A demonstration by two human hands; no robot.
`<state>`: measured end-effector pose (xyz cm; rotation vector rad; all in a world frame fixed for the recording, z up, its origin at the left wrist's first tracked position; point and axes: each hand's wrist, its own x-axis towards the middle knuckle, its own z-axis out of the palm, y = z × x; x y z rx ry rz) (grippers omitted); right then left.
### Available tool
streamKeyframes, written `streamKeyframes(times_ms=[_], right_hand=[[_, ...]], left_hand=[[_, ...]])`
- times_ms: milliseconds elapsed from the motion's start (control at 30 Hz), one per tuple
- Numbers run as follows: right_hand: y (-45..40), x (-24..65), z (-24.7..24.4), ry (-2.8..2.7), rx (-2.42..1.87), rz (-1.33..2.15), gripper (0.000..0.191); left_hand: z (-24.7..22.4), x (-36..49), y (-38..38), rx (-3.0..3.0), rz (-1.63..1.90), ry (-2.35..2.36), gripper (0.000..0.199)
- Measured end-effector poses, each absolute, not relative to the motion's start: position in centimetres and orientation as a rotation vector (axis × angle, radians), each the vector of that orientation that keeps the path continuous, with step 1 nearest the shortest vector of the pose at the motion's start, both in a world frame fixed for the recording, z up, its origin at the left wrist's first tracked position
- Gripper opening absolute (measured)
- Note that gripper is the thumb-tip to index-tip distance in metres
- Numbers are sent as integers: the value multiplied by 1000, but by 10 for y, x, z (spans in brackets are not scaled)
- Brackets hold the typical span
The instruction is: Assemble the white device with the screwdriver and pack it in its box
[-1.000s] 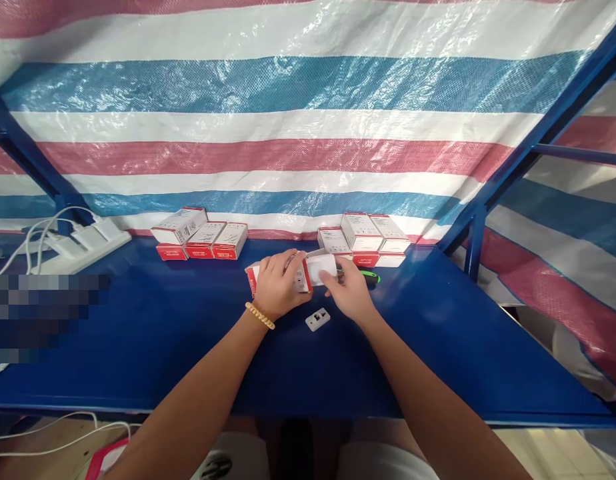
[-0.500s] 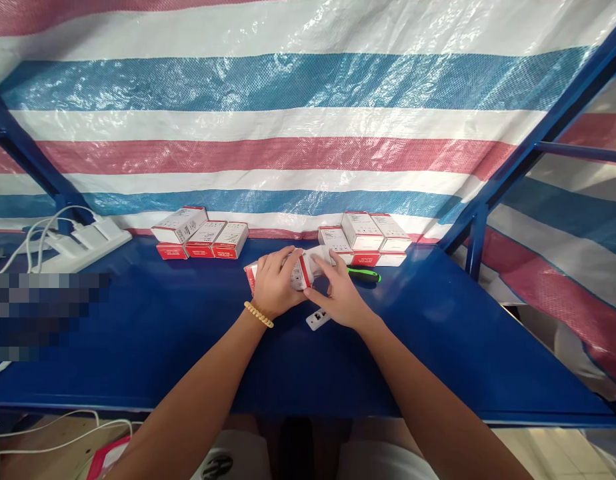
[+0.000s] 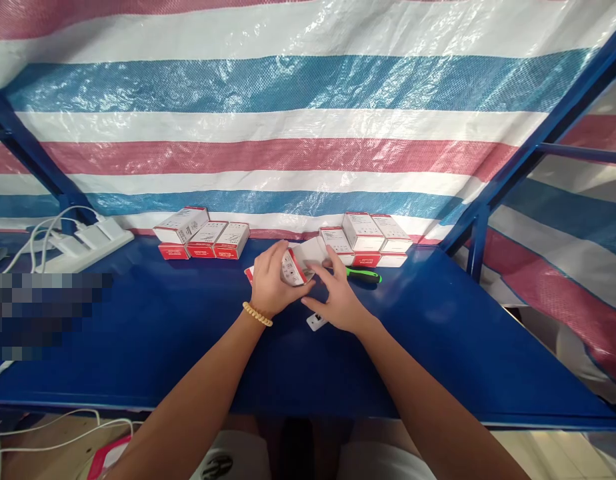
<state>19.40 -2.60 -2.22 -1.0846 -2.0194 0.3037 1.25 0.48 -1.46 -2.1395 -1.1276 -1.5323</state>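
Observation:
My left hand [image 3: 269, 280] is wrapped round a small white-and-red cardboard box [image 3: 292, 268], which lies tilted with its open end toward the right. A white flap [image 3: 311, 251] stands up at that end. Beside the opening is my right hand [image 3: 338, 293], its thumb apart from the fingers and its fingertips close to or touching the flap. What lies inside the box is hidden. Partly covered by my right hand, a white plate with sockets [image 3: 315, 323] rests on the table. A green-and-black handled tool [image 3: 364, 275] lies just beyond that hand.
Several white-and-red boxes are stacked at the back left [image 3: 205, 237] and back right [image 3: 365, 233] of the blue table [image 3: 438, 347]. On the left is a white power strip [image 3: 88, 247] with plugged-in chargers and cables. Striped sheeting [image 3: 288, 127] hangs behind, with blue frame posts [image 3: 493, 180] at the sides.
The white flap at the box's end now stands up more fully. My right hand's thumb has moved away from the box, and the hand covers more of the socket plate.

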Motion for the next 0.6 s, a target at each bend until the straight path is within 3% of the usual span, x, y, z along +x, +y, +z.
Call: streamKeyframes(times_ms=[133,333,600], right_hand=[[-18,195,-26,-1951,-985,182,40],[-14,190,-25,-1880,-911,-73,12],[-18,185,-20,-1851,-912,-54,12]], left_hand=[[-12,15,4,-2113,-1668,-1266,95],[-14,16,3,-2227,-1604,-1189,83],[-10,16,2,-2239,-1621,-1240,79]])
